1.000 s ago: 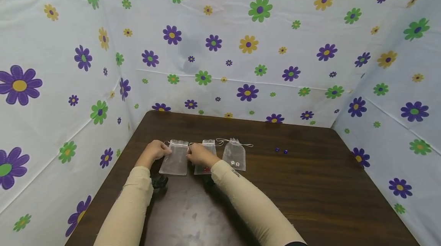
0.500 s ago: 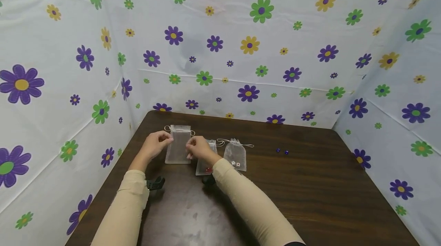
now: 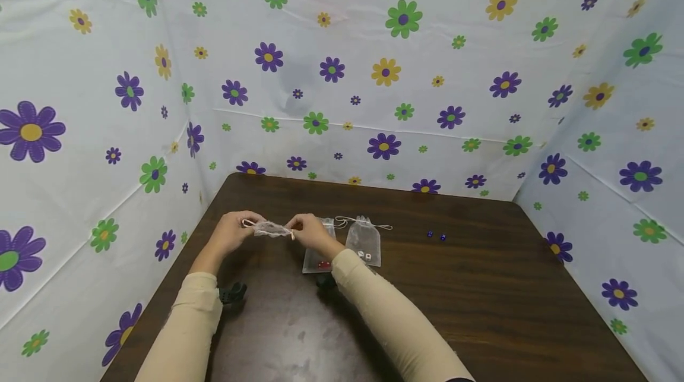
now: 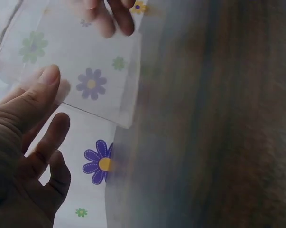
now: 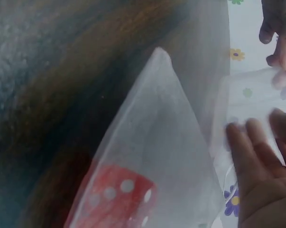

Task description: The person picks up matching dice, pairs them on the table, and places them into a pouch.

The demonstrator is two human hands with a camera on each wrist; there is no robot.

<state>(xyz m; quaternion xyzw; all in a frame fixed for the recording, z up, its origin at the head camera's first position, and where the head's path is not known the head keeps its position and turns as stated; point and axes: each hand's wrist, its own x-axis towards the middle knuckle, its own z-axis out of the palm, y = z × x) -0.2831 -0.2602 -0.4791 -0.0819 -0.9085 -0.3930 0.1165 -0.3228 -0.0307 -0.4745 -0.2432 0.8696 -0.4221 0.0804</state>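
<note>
A sheer white drawstring pouch (image 3: 271,229) is held up between my hands over the table, its gathered mouth and cord facing the head camera. My left hand (image 3: 231,232) pinches the pouch's left side, thumb against fingers. On the opposite side my right hand (image 3: 312,232) pinches it near a cord end. Beneath the right forearm lies a second sheer pouch (image 3: 315,256) with red dice (image 3: 323,265) inside, partly covered by that hand. The right wrist view shows a red die (image 5: 119,194) large through the mesh.
Further right, a third pouch (image 3: 363,233) holds white dice (image 3: 364,255), its mouth drawn in and its cord (image 3: 379,227) spread behind. Two blue dice (image 3: 436,236) lie loose on the brown table (image 3: 481,299). Flower-printed cloth (image 3: 342,37) walls the table's back and sides.
The pouch has been raised off the table and tilted, so its mouth, earlier at the far end, now faces the camera. The other pouches and the dice have stayed put.
</note>
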